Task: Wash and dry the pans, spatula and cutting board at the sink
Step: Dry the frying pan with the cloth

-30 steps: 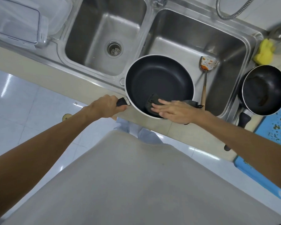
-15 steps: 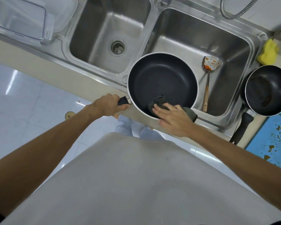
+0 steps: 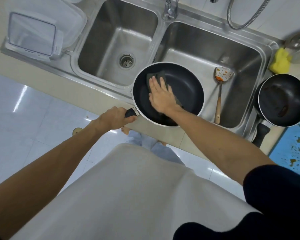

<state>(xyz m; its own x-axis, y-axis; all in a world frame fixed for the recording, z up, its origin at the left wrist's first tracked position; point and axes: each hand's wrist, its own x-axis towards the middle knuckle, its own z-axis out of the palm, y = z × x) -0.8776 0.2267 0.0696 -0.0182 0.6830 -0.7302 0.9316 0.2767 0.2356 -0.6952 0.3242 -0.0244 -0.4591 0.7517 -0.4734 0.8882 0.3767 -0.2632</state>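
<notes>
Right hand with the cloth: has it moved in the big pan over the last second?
Yes. The right hand pushed the cloth from the pan's near rim toward its far rim, closer to the sink divider.

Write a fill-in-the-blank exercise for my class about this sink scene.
1. While the right hand presses a dark grey cloth inside the large black frying pan, the left hand grips the pan's ____.
2. The stained wooden-handled metal spatula lies in the ____ sink basin.
3. The sponge behind the small dirty black pan is ____.
Missing words: handle; right; yellow.
</notes>
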